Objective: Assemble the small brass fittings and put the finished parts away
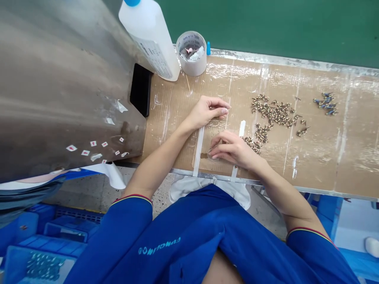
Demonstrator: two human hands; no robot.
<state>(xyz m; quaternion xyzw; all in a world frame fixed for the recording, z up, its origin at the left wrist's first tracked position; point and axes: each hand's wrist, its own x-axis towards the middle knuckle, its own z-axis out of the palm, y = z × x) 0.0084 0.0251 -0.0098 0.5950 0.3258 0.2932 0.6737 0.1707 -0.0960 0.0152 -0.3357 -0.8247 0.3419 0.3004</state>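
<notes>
A cardboard-covered workbench (352,165) with a metal edge runs in front of a green backing panel (266,27). A brushed-steel housing (59,86) stands at the bench's left end, with small red-and-white labels (85,150) stuck to it. Blue plastic crates (44,236) sit on the floor below and to the left.

At the rear of the bench stand a white plastic bottle (148,39) with a blue cap and a clear tub (191,53) holding scraps. Strips of white tape (198,152) cross the cardboard. To the right lies a scattered pile of small brass fittings (274,112), and further right lies a smaller group of bluish metal parts (325,104).

The right hand (233,149) is curled and closed around a small transparent round piece (213,155), which sits under its fingertips at the bench surface. The left hand (205,112) is held just above and behind it, fingers drawn together against the thumb; whether it holds anything cannot be determined.
</notes>
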